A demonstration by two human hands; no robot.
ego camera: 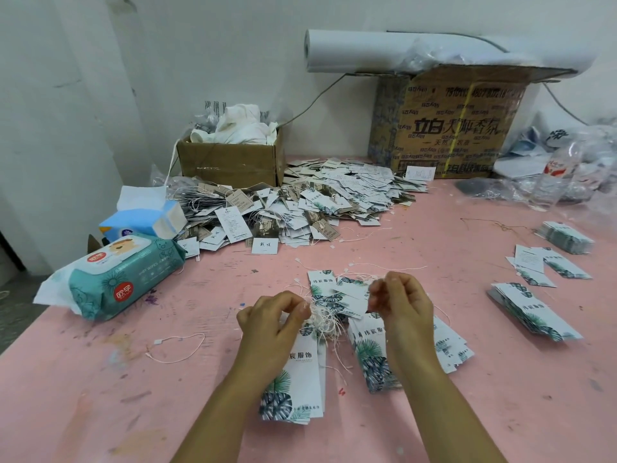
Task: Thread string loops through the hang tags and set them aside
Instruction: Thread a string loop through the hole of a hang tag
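Clearly the work sits close in, at the near middle of the pink surface (467,412): the left hand (272,324) has its fingers curled and pinches the top end of a stack of hang tags (302,379), right where a tangle of string loops (325,324) bunches up. The right hand (402,307) hovers just beside the tangle, fingers drawn together as for a pinch, but the tips are blurred and I cannot tell whether a string lies between them. Under its wrist a second stack (375,365) lies fanned out. The tags look like thin, stiff card, light and probably slick-faced, so a stack is likely to slide apart unless held by its punched end. The strings are limp and fine and will likely snag on each other; best taken one at a time near the small tab. Finished tags are heaped in a pile (300,202) at the back, in front of a small cardboard box (230,162). A wet-wipe pack (120,279) sits well to the left near the edge, and more stacks (534,312) lie to the right. A loose loop (177,345) lies left of the hands, with bare room around it.
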